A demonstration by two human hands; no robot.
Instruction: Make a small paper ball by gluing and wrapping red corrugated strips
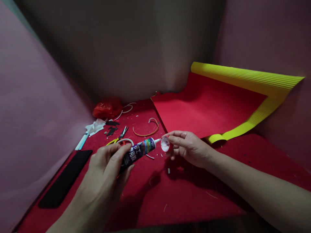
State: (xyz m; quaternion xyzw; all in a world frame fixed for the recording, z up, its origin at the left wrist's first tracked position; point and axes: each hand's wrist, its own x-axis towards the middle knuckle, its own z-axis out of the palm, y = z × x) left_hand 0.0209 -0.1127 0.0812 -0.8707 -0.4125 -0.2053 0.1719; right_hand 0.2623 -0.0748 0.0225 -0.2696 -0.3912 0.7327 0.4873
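Note:
My left hand is closed round a dark purple glue tube with a white nozzle that points right. My right hand pinches a small round red and white piece at its fingertips. The nozzle tip sits right at that piece. Both hands hover just above the red felt surface.
Yellow-handled scissors, an orange curved strip, black and white scraps and a crumpled red bag lie beyond my hands. A black flat bar lies at left. Red corrugated sheet over a yellow one rests at back right.

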